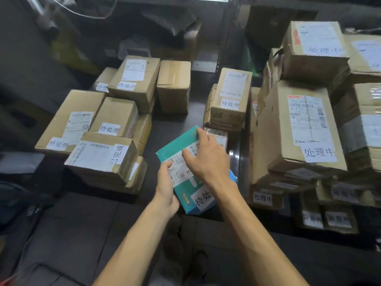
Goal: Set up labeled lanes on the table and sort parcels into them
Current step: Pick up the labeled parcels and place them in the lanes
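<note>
Positioned between both hands over the near part of the dark table (171,120), the teal parcel (177,145) is tilted, with its far corner pointing away from the person; whether it rests on the surface cannot be determined. The left hand (166,186) grips the parcel's left near edge, with the thumb on the top face and the fingers curled underneath. The right hand (208,159) lies on the top face with fingers extended and spread, covering part of the shipping label (178,164); it grasps nothing. A white handwritten tag (203,198) is stuck on the parcel's near end, partly hidden by the right forearm. Just beyond the right fingertips lies a small flat parcel (218,134) with a barcode label. To the left stands a group of cartons; most carry tags reading 待处理, and the nearest carton (103,155) carries a tag reading 已完成. At centre rear, a narrow carton (232,91) tagged 待处理 sits on a short stack. To the right, a tall stack includes a large carton (299,129) tagged 处理中, with further cartons above and beside it. All cartons are closed; their contents cannot be determined.
</note>
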The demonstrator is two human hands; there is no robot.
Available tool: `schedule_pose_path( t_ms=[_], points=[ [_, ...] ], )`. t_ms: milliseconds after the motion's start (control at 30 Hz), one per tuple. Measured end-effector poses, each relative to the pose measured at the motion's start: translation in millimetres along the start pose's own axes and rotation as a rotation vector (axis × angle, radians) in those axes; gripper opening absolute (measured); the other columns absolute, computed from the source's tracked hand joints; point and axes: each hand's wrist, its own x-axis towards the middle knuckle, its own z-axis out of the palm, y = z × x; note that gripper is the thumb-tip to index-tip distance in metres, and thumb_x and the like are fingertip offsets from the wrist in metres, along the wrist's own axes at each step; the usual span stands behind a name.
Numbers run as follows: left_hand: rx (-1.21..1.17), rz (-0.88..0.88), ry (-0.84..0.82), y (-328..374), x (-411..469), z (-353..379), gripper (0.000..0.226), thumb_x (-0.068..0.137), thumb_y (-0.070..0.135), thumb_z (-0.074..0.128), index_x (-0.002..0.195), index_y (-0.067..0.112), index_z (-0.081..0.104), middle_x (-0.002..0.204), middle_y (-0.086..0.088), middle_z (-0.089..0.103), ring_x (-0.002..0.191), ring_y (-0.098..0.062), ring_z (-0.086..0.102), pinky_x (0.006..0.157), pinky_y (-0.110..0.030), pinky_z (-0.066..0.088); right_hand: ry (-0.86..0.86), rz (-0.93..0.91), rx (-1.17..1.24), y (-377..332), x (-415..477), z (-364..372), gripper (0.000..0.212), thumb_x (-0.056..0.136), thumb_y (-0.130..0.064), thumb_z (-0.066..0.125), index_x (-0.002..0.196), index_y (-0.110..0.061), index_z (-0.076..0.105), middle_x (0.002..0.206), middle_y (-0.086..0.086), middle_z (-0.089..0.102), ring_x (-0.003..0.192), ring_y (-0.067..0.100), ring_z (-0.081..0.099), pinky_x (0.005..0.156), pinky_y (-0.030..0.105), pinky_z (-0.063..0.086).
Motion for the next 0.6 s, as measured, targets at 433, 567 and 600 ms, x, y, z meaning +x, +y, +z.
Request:
schedule_pose_path(
  t_ms=[433, 567, 600],
  points=[
    [-0.349, -0.458, 0.106, -1.1, -21.7, 13.4, 0.039, 0.099, 0.031, 0.039, 0.119, 0.01, 0.064, 0.113, -0.025, 0.069, 0.106, -0.046, 0.061, 0.093, -0.077, 0.039, -0.145, -0.06, 0.008, -11.3, 22.7, -15.0, 0.042, 0.097, -0.05, 0.053, 0.124, -0.02, 0.065, 0.122, -0.002, 0.073, 0.091, 0.017, 0.067, 0.077, 0.035, 0.056],
    [-0.44, -0.552, 0.111, -10.9, -20.7, 10.0, 0.034, 0.098, 0.025, 0.041, 0.122, 0.01, 0.059, 0.122, -0.029, 0.063, 0.122, -0.058, 0.05, 0.105, -0.085, 0.017, -0.256, -0.097, 0.039, -6.8, 25.8, -10.5, 0.036, 0.098, -0.047, 0.054, 0.121, -0.024, 0.07, 0.121, -0.006, 0.074, 0.089, 0.013, 0.063, 0.059, 0.02, 0.039],
    [-0.452, -0.56, 0.12, -13.5, -18.9, 9.0, 0.035, 0.098, 0.025, 0.041, 0.123, 0.01, 0.059, 0.123, -0.029, 0.062, 0.124, -0.059, 0.049, 0.105, -0.085, 0.017, -0.273, -0.11, 0.034, -5.4, 26.1, -9.4, 0.035, 0.098, -0.046, 0.054, 0.12, -0.024, 0.07, 0.122, -0.007, 0.074, 0.089, 0.012, 0.063, 0.058, 0.019, 0.037]
  ],
)
